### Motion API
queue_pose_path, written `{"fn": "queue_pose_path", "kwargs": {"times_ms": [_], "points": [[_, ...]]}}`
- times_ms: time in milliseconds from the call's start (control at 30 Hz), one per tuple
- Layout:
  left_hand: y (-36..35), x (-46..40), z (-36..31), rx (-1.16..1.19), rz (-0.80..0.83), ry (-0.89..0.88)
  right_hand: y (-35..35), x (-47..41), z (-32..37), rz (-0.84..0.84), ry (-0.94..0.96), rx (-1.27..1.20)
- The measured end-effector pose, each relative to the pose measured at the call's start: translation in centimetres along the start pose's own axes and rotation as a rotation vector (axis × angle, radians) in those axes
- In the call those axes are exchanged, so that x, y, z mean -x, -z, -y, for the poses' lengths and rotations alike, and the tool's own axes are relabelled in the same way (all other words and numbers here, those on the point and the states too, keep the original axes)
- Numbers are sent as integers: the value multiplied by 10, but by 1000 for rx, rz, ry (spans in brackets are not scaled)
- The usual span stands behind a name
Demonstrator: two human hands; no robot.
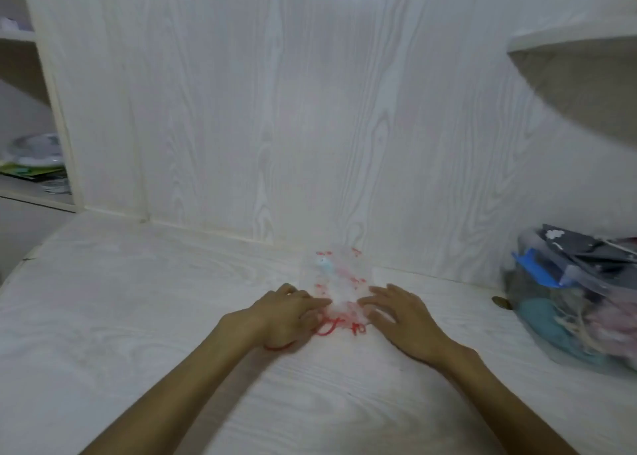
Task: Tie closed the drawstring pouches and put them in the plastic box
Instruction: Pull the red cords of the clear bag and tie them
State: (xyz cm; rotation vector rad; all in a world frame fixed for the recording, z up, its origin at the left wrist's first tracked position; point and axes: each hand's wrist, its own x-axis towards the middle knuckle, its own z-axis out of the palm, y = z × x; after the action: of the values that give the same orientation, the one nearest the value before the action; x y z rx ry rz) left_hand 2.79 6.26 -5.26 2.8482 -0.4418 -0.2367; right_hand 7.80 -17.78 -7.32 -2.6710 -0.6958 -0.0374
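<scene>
A sheer white pouch (332, 279) with red print is seen lying flat on the desk (138, 316), near the back wall, its gathered mouth turned toward the person. The left hand (286, 311) is placed at the left side of the mouth, its fingers curled over the red cord (327, 327); whether the cord is actually pinched cannot be told through the blur. The right hand (396, 316) is laid at the right side with fingers fairly straight and spread, touching the fabric, nothing seen to be gripped. A red band is worn at the left wrist.

The knot is judged not yet made. The thin cord could be lost from the fingers, or pulled unevenly, so that the mouth is left gaping; if it is tugged hard, the light pouch could be dragged along the desk. A small pale blue thing is seen through the cloth and might be spilled if the pouch is lifted before it is closed.

The plastic box (572, 303) stands well apart at the right edge, with a blue latch, and looks heaped above its rim with dark, teal and pinkish pouches; one more could slide off the pile.
</scene>
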Motion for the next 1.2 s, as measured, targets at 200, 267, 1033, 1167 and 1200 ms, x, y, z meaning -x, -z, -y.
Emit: {"fn": "queue_pose_path", "kwargs": {"times_ms": [200,267,1033,1167,1200], "points": [[-20,-38,-44,13,-139,-32,20,26,-21,-217,-119,31],[-24,-38,-46,198,-211,-63,24,37,-14,-331,-118,-31],[-23,10,-45,340,-495,287,22,73,14,-338,-362,-577],[-33,6,-72,362,-502,277,18,75,16,-338,-272,-641],[-34,4,-72,350,-508,253,18,74,16,-346,-274,-630]]}}
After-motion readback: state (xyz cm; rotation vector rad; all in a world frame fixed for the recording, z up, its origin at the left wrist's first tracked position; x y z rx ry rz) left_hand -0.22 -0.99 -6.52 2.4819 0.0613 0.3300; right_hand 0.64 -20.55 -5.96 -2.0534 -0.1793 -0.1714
